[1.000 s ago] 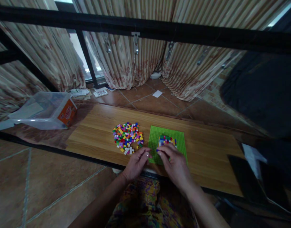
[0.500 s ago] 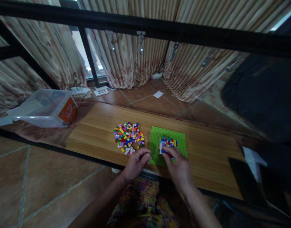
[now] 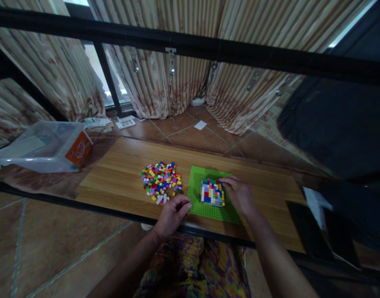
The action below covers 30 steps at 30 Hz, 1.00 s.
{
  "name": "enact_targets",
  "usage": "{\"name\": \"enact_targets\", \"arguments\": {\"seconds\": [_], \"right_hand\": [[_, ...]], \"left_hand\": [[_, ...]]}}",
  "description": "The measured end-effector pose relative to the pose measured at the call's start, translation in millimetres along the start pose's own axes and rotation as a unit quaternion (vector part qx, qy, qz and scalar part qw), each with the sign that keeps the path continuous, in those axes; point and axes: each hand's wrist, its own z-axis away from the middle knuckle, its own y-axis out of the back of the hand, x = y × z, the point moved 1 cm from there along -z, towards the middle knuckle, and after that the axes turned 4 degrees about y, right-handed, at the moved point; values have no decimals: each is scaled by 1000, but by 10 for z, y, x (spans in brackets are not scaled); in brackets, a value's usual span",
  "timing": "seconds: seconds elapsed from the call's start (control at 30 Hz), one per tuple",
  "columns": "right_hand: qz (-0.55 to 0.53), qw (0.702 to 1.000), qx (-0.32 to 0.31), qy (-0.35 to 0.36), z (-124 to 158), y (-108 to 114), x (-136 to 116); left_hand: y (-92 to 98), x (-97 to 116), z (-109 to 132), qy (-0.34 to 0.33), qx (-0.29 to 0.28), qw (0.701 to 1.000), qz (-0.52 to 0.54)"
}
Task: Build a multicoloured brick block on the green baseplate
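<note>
A square build of small multicoloured toy bricks (image 3: pixel 212 194) sits on a green studded baseplate (image 3: pixel 196 176). My right hand (image 3: pixel 239 194) reaches over the plate's right side, its fingertips pinched at the build's far right corner. Whatever lies under those fingertips is too small to make out. At the plate's left edge hovers my left hand (image 3: pixel 171 214), thumb and fingers drawn together; anything between them is hidden. Just beyond it, a loose pile of small coloured bricks (image 3: pixel 161 180) is spread on the wooden table (image 3: pixel 115 178), with white ones at its near edge.
A clear plastic bin (image 3: pixel 50 145) with an orange label stands at the far left. Papers (image 3: pixel 98 123) lie behind the table, near the curtains (image 3: pixel 155 82). Dark flat panels (image 3: pixel 307 227) rest at the right end, and a dark bar (image 3: pixel 190 35) crosses above.
My right hand has moved from the build's near left part to its far right corner, uncovering the top. A blue brick there now shows at the near left. The left hand stays near the plate.
</note>
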Motion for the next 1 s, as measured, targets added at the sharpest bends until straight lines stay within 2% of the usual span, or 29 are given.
{"name": "enact_targets", "arguments": {"seconds": [0.4,0.7,0.9,1.0], "right_hand": [[-129,984,-44,-118,-108,21,177],[-167,977,-68,-114,-173,25,233],[-175,976,-45,-118,-149,-26,257],[-162,980,8,-114,-40,-46,245]], "left_hand": [[-4,21,-14,-4,5,1000,-16],[-5,-24,-24,5,7,1000,-8],[-6,-9,-21,14,10,1000,1],[-7,-22,-24,22,14,1000,6]]}}
